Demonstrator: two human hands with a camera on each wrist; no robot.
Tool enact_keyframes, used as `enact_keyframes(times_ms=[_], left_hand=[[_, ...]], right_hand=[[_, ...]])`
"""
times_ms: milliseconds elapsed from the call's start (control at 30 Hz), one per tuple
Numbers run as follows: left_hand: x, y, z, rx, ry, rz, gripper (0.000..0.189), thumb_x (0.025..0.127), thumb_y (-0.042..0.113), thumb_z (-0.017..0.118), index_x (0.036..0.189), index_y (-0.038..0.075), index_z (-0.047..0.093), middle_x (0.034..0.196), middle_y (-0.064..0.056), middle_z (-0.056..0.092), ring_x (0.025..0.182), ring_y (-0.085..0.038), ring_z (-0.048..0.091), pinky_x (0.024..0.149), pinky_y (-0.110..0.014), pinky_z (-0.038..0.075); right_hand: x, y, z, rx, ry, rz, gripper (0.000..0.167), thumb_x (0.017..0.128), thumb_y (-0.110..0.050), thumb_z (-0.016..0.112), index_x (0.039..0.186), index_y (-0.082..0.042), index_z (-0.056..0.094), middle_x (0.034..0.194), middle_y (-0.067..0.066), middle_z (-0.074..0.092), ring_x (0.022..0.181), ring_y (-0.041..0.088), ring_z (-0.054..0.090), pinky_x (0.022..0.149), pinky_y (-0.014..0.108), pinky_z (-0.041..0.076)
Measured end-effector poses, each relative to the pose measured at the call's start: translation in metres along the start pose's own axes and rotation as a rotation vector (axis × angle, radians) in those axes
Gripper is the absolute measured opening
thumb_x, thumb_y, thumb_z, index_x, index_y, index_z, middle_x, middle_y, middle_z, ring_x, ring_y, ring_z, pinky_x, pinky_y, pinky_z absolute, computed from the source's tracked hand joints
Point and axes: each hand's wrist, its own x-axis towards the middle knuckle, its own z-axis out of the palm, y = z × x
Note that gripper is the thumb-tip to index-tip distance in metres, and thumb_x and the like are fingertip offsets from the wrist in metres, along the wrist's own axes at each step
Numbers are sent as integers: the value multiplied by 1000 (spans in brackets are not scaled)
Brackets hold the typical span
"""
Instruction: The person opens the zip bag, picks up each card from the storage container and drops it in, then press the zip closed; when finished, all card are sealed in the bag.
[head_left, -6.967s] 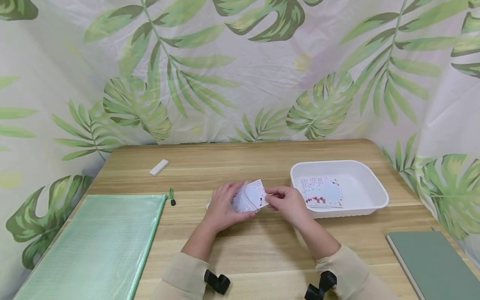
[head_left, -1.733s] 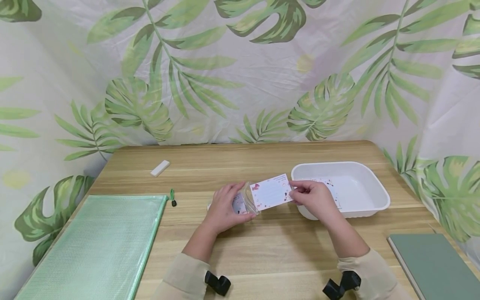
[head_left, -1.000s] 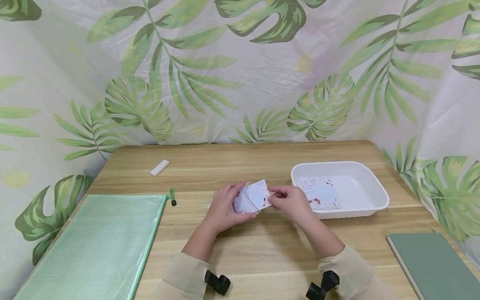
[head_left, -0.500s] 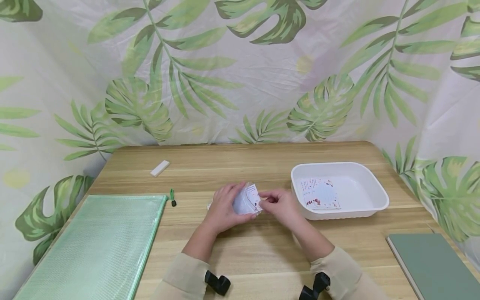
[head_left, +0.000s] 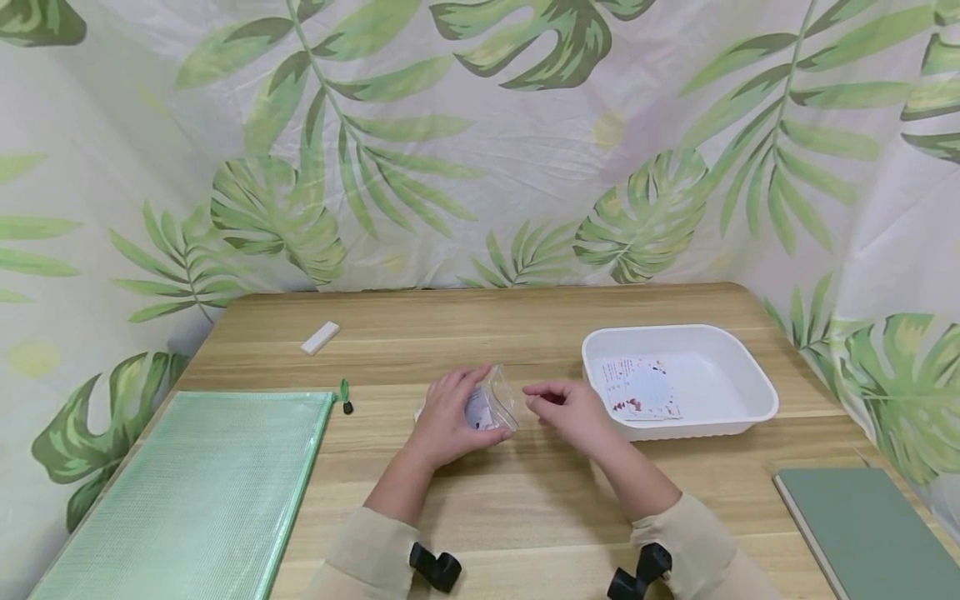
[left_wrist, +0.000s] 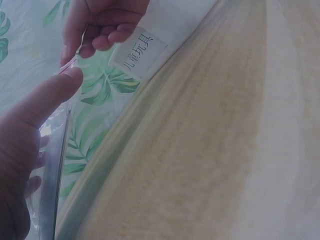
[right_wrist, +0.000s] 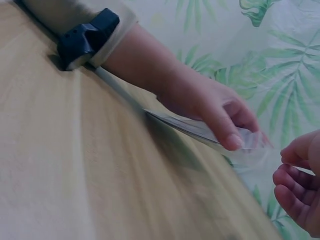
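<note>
My left hand (head_left: 446,412) grips a small clear zip bag (head_left: 504,392) between thumb and fingers, its mouth facing right. Printed cards (head_left: 478,410) show inside, partly hidden behind that hand. In the left wrist view the left thumb (left_wrist: 65,87) lies along the bag near its reddish zip line. My right hand (head_left: 570,412) is at the bag's mouth with fingers curled, thumb and forefinger pinching its thin clear lip. Right of it, several printed cards (head_left: 641,390) lie overlapping in a white plastic tray (head_left: 723,392).
A mint mesh zip pouch (head_left: 202,492) lies at left, its green cord pull (head_left: 345,396) beside the corner. Behind it sits a small white block (head_left: 320,337). A grey-green notebook (head_left: 870,525) rests at the right front. Leaf-printed cloth (head_left: 480,150) hangs beyond the table.
The right hand pulled a card partly out of the bag's mouth, then slid it back in. It is now clear of the card at the mouth. The left hand has stayed in place.
</note>
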Motion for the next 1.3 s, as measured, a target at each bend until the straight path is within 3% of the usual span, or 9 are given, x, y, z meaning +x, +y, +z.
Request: enact_keyframes(times_ms=[200,400,500,700,933,1300], left_hand=[[0,0,0,3,3,3,94,65,48,82,143,9,49,128,-13,57,124,-35,50,107,-54,36],[0,0,-1,-1,9,12,93,64,47,82,142,9,49,128,-13,57,123,-35,50,106,-54,36],[0,0,-1,-5,5,7,93,64,47,82,143,10,49,129,-13,57,123,-35,50,107,-54,35],[0,0,0,-2,-8,-9,93,65,47,83,143,10,49,130,-12,57,125,-34,49,108,-54,35],[0,-1,1,-5,-15,-8,93,66,46,83,144,11,48,130,-11,59,126,-32,50,108,-53,35],[0,-3,2,-12,-2,5,92,66,46,83,143,10,49,128,-12,60,124,-33,51,106,-54,35]], right_hand=[[1,-4,-40,-67,33,-24,29,91,-15,66,113,4,69,94,21,71,69,9,60,64,25,55],[12,5,-90,-202,84,-24,31,93,-16,64,117,2,68,93,17,71,72,9,60,62,21,50],[19,13,-114,-289,92,33,35,95,-21,62,123,-1,65,101,18,69,84,17,61,69,26,51],[33,39,-152,-421,52,169,42,98,-26,57,133,-3,58,128,23,59,112,34,54,95,46,49],[47,66,-169,-554,-25,190,44,93,-19,63,131,4,58,128,29,57,114,40,54,100,54,44],[56,80,-172,-658,-111,210,54,85,-19,74,132,3,56,135,28,54,122,44,50,106,59,37]])
